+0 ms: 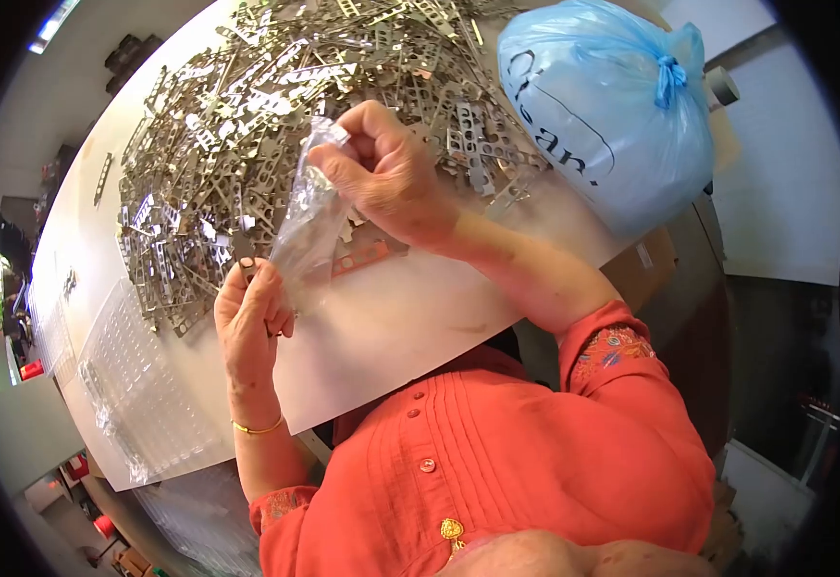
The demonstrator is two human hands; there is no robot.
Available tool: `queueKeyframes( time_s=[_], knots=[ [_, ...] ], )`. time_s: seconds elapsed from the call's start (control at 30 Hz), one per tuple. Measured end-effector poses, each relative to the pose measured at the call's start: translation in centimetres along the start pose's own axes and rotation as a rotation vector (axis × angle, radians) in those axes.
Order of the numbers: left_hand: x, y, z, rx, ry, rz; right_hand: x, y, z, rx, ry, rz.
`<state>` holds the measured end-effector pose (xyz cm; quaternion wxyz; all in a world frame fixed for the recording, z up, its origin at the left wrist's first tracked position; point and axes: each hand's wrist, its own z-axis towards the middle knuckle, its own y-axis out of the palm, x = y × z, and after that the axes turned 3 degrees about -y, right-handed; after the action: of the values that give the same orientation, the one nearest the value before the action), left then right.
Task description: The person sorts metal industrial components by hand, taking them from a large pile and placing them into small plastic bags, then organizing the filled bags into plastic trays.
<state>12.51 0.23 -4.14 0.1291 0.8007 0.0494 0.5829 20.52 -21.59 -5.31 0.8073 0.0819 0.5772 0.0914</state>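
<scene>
My right hand (386, 178) is closed, its thumb and fingers pinching the top of a clear plastic bag (309, 216) above the metal pile. The bag hangs down and to the left, its lower end close by my left hand (252, 308). That hand is closed as well, thumb against fingertips, and something small and dark shows at the tips; I cannot make out what it is. Beneath and beyond both hands spreads a large heap of thin punched metal strips (218, 163). Behind the bag, a reddish strip with holes (362, 257) lies at the heap's near edge.
A knotted blue plastic bag (612, 115) with black lettering stands on the pale table (391, 346) at the right. Clear dimpled plastic sheets (141, 385) lie at the left. One loose metal strip (103, 179) is apart from the heap. A cardboard box (636, 269) sits below the right edge.
</scene>
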Motion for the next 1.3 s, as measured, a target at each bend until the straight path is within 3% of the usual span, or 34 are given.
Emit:
queueKeyframes(
  time_s=[0.07,0.27,0.3,0.53,0.6,0.67,0.87,1.07,1.23,1.3],
  knots=[
    [-0.2,0.0,-0.5,0.053,-0.04,-0.011,-0.4,-0.1,-0.3,-0.009,0.014,0.011],
    [-0.2,0.4,-1.5,0.083,-0.043,-0.052,-0.9,-0.1,-0.8,-0.324,0.201,-0.063],
    [-0.2,0.3,-1.5,0.077,-0.044,-0.054,0.0,0.3,-1.2,-0.273,0.118,-0.09],
    [-0.6,-0.1,-1.8,0.136,-0.016,-0.013,0.1,0.5,-1.6,-0.227,0.179,-0.039],
    [-0.6,0.1,-1.8,0.138,0.002,-0.003,0.4,0.5,-1.6,-0.257,0.101,-0.087],
    [-0.4,0.6,-2.1,0.248,-0.032,0.032,-0.9,0.5,-1.4,-0.242,0.153,-0.037],
    [-0.7,-0.3,-2.3,0.069,-0.004,0.017,-0.3,0.3,-1.3,-0.182,0.167,0.003],
    [-0.4,-0.3,-2.1,0.024,-0.02,-0.143,0.1,0.4,-1.2,-0.16,0.12,-0.018],
    [-0.1,0.1,-2.0,0.075,0.016,-0.005,-0.2,0.3,-1.3,-0.188,0.043,-0.064],
    [-0.1,0.3,-1.8,0.06,0.034,-0.003,-0.9,0.3,-1.4,-0.274,0.197,0.089]
  ],
)
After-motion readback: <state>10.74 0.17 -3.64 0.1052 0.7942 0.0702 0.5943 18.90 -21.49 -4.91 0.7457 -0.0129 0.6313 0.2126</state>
